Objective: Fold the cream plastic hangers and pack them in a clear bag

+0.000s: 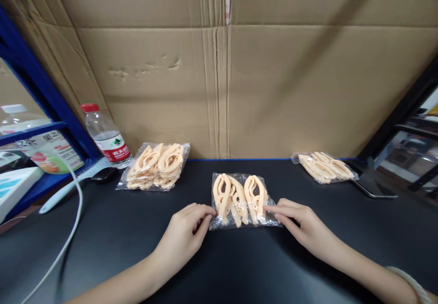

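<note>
A clear plastic bag of folding hangers [239, 199] lies flat on the black table in front of me. The hangers inside are peach-coloured, curved and folded up. At the bag's left edge, my left hand [190, 224] pinches the film between thumb and fingertips. My right hand [299, 219] has the lower right corner between its fingers and thumb, the index finger stretched out over the film. Behind to the left sits a fuller bag of hangers [155, 165], stacked several layers high. Another bag of hangers [325, 167] is at the back right.
A red-capped water bottle [111, 140] stands at the back left, near a dark-headed brush with a light handle [65, 194]. A white cable [77, 213] curves along the left side. Under the right bag lies a phone [374, 185]. Cardboard [153, 76] walls off the back.
</note>
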